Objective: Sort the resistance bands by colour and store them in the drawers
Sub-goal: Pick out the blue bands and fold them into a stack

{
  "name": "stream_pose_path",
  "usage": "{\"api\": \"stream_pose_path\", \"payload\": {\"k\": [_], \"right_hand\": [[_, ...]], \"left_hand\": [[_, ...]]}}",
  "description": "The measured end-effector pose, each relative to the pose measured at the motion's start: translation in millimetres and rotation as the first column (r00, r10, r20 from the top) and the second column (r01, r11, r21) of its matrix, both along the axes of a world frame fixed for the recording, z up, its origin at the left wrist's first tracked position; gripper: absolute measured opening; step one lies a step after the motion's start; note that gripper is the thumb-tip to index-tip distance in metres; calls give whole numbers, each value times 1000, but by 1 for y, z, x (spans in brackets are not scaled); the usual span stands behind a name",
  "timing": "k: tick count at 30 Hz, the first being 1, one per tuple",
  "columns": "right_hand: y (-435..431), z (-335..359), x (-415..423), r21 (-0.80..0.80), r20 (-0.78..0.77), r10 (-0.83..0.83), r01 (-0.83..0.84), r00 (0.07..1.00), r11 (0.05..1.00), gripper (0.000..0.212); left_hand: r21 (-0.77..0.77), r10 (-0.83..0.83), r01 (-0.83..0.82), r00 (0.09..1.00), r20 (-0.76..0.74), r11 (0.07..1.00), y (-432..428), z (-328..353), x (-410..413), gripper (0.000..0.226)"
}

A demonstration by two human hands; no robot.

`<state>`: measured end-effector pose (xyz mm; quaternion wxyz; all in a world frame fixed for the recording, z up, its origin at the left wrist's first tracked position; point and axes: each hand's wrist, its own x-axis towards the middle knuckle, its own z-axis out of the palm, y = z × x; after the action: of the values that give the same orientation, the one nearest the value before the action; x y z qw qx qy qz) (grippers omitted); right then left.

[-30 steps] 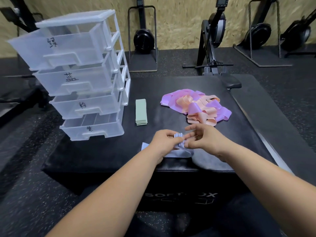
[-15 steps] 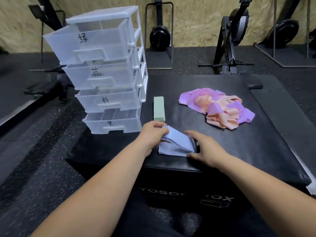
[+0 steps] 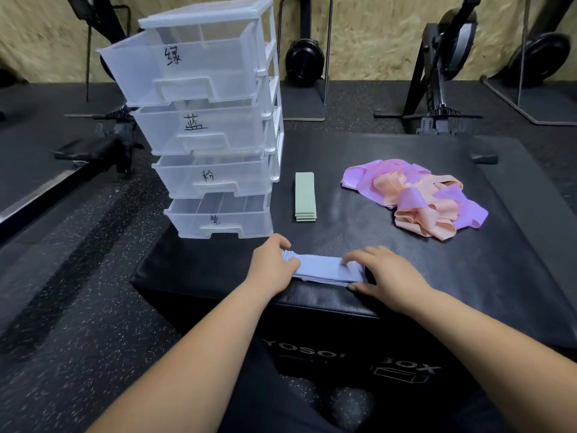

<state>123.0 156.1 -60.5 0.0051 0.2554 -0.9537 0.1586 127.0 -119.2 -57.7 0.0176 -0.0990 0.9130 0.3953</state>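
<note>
Left grip [image 3: 274, 264] and right grip [image 3: 384, 273] are each clasping one end of the folded blue resistance bands [image 3: 321, 268], which are lying at the black padded bench's [image 3: 359, 223] six o'clock edge. Labelled drawers [image 3: 215, 129] are standing at eleven o'clock, and exercise machines [image 3: 449, 57] are lining the chipboard wall [image 3: 368, 32].

The drawer unit [image 3: 212, 126] at upper left is translucent white, each drawer front marked with a black handwritten character. Just right of it, the stack of bands [image 3: 305, 196] is pale green. The tangled pile [image 3: 415, 198] at right mixes lilac and peach. The folded bands [image 3: 321, 270] at lower centre are pale blue. The tabletop [image 3: 374, 245] is black, the floor [image 3: 78, 292] black with pale speckles, and the wall [image 3: 374, 35] tan chipboard.
</note>
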Motion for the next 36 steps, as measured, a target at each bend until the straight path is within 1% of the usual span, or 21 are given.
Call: {"api": "stream_pose_path", "payload": {"k": [2,4,5,6,7,8,10,11,12,13,17,19,20,22,23,25,28,31,33,34,36], "right_hand": [[0,0,-1,36,-35,25,-23,999,999,42],[1,0,-1,52,-61,33,-30,998,998,41],[1,-1,-1,51,-63,32,-29,997,998,41],[1,-1,-1,48,-62,28,-25,998,999,42],[1,-2,-1,43,-61,21,-18,998,999,43],[1,-3,-1,35,-61,14,-12,998,999,44],[1,-3,-2,27,-49,2,-1,999,1000,45],[1,-2,-3,32,-41,2,-1,999,999,46],[1,-1,-5,45,-39,8,-6,999,999,47],[2,-1,-6,59,-42,12,-10,999,998,47],[3,0,-4,59,-28,-1,3,1000,998,51],[4,-1,-2,1,51,-3,3,999,1000,53],[5,-1,-3,-59,97,-19,25,995,998,50],[5,-1,-5,-151,150,-101,124,984,981,40],[4,-1,-7,-148,155,-158,181,975,972,40],[-3,-2,-9,-91,194,-251,272,948,958,50],[-17,0,-12,-30,304,-366,392,880,919,63],[-27,1,-13,-46,380,-452,504,807,862,58],[-32,5,-10,-108,394,-463,540,794,834,51],[-34,8,-9,-152,392,-442,531,807,834,48],[-35,19,-9,-255,365,-359,463,859,849,46]], "left_hand": [[-245,-113,111,994,6,963,7,0,0,40],[-489,-192,141,980,-57,861,14,4,1,44],[-524,-244,145,962,-125,839,17,7,1,45],[-506,-308,181,934,-180,843,18,11,0,45],[-462,-384,259,901,-200,849,19,14,-2,43],[-427,-476,369,862,-175,825,20,16,-3,42],[-448,-636,561,771,-23,696,23,20,-2,46],[-477,-671,608,739,50,634,24,20,-2,50],[-503,-681,621,727,85,601,25,20,-3,51],[-521,-682,614,727,79,594,25,20,-5,48],[-520,-688,600,725,32,608,22,21,-10,44],[-502,-685,604,728,30,619,20,18,-11,44],[-493,-681,602,732,25,628,20,17,-10,43],[-481,-676,595,737,7,644,18,16,-9,42],[-480,-675,593,738,2,647,18,16,-9,42],[-482,-675,593,738,5,645,18,17,-9,42],[-480,-672,593,741,11,646,19,17,-9,42],[-481,-663,582,749,1,656,20,16,-8,42],[-463,-651,575,759,-6,675,19,13,-5,43],[-439,-638,569,770,-13,695,18,11,-4,44],[-320,-580,539,813,-43,779,18,8,-2,41]]}}
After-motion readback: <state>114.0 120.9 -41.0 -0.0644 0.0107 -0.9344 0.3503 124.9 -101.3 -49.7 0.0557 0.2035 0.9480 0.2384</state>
